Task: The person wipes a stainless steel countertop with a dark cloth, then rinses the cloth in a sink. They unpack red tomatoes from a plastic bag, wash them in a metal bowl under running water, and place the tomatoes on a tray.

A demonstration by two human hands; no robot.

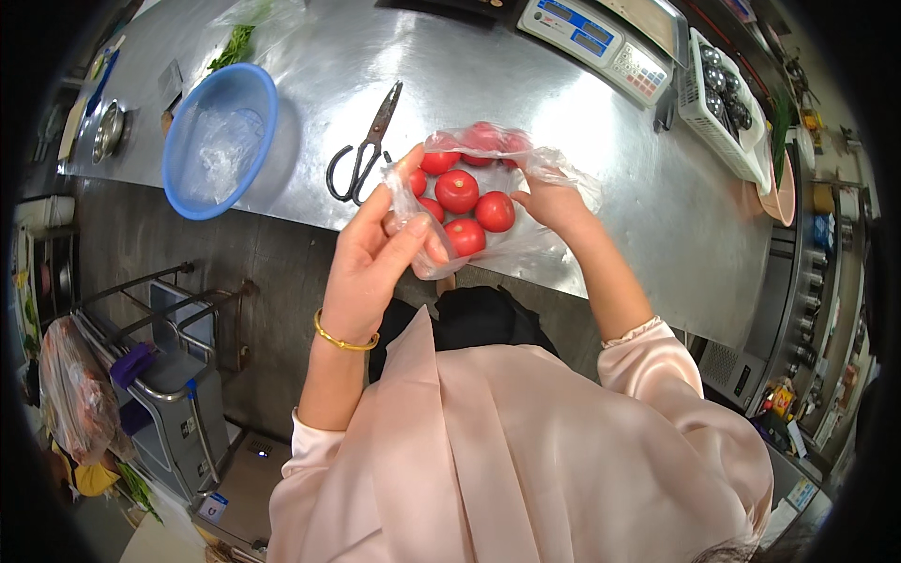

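Several red tomatoes (pixel 457 191) lie inside a clear plastic bag (pixel 552 160) at the near edge of the steel table. My left hand (pixel 376 243) grips the bag's rim on the left, thumb and fingers pinching the film. At the bag's right side is my right hand (pixel 556 200), its fingertips partly hidden by the film; whether it pinches the bag does not show clearly. Scissors with black handles (pixel 362 158) and rusty blades lie just left of the bag, points facing away from me.
A blue plastic basket (pixel 264 141) holding crumpled clear film stands left on the steel table (pixel 338 49), with leafy greens (pixel 234 48) behind it. A digital scale (pixel 598 46) is at the back right, beside a white crate (pixel 711 144) of dark round items. A metal cart (pixel 169 422) stands lower left.
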